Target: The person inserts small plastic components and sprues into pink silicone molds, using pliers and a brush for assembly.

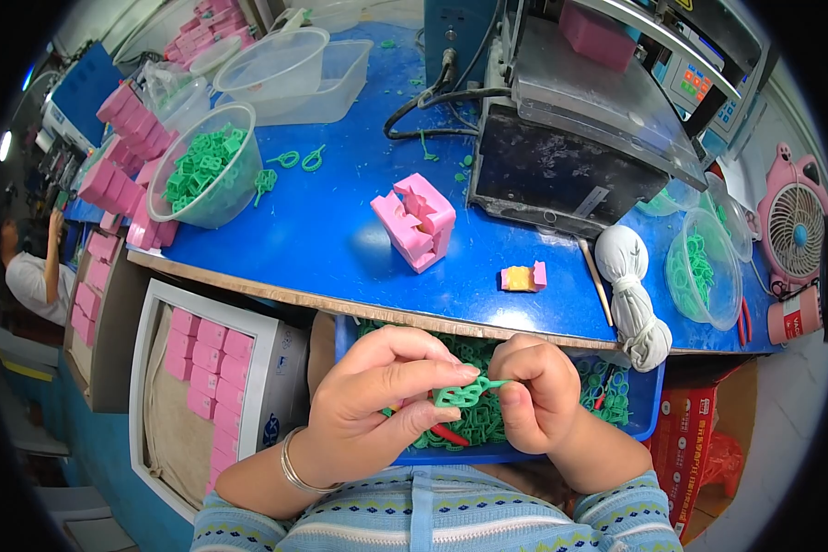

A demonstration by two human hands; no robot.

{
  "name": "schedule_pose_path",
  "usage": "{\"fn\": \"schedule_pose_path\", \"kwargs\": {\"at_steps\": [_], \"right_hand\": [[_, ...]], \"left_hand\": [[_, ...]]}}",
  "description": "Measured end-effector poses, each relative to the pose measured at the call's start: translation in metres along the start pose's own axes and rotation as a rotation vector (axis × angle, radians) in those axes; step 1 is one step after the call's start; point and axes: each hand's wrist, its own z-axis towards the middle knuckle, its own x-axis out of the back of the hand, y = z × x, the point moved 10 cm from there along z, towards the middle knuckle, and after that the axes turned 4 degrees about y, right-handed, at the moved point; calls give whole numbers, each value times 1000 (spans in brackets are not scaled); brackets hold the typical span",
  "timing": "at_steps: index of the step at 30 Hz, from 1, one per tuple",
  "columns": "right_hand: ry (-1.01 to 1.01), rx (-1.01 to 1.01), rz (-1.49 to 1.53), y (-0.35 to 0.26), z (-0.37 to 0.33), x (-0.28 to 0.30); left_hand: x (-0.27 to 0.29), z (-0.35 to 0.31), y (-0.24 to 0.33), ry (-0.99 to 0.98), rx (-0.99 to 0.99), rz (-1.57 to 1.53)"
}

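Note:
Over a blue bin [649, 419] of green plastic parts, my left hand [377, 386] pinches a small openwork green plastic piece [460, 396] between thumb and fingers. My right hand [538, 391] is closed on the thin stem at the right end of that same piece. Something red with a smooth handle-like end [449, 435] lies among the parts under my hands; its kind is partly hidden. On the blue table ahead stands a pink block [416, 223] with a cut-out middle. A small pink and yellow piece [523, 277] lies to its right.
A clear tub [239, 198] of green parts stands left, beside stacked pink blocks [124, 184]. A machine [561, 166] fills the far right. Near it are a white cloth bundle [630, 294], another tub [706, 271] and a pink fan [794, 221]. A person [37, 276] sits far left.

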Motion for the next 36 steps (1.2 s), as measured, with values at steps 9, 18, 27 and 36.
{"fn": "schedule_pose_path", "kwargs": {"at_steps": [9, 18, 27, 36], "right_hand": [[-91, -34, -45, 3, 3, -7], [-68, -108, 5, 8, -2, -15], [-100, -178, -29, 13, -2, -16], [-172, -234, -7, 16, -10, -24]], "left_hand": [[8, -1, -10, 55, 65, -19], [-15, -16, -55, 112, 413, -465], [-7, -11, -47, 73, 308, -140], [-8, -5, -2, 22, -69, 158]]}}
